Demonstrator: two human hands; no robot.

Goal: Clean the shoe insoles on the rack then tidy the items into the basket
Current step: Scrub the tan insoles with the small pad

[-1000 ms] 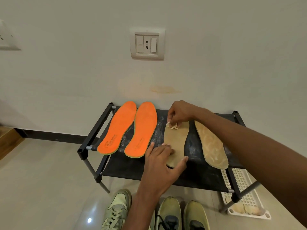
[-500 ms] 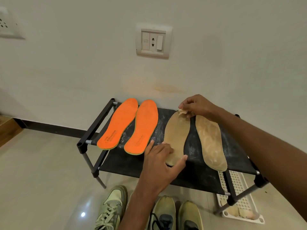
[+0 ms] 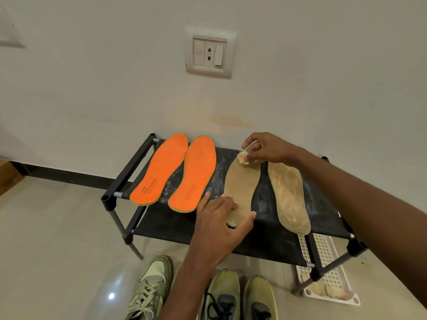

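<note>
Two orange insoles (image 3: 161,169) (image 3: 195,174) lie side by side on the left of the black rack (image 3: 268,241). Two tan insoles lie on the right: the left tan insole (image 3: 241,188) and the right, blotchy one (image 3: 288,195). My left hand (image 3: 219,225) presses the heel end of the left tan insole with spread fingers. My right hand (image 3: 265,148) pinches a small pale wad of cloth (image 3: 242,157) against the toe end of that same insole.
A white perforated basket (image 3: 328,271) sits on the floor under the rack's right end, holding pale items. Three greenish shoes (image 3: 150,289) (image 3: 223,294) (image 3: 260,299) stand on the floor in front. The wall with a socket plate (image 3: 209,55) is just behind the rack.
My right hand has slid the cloth along the left tan insole from its middle to its toe end. My left hand has stayed on the heel. The view has shifted slightly.
</note>
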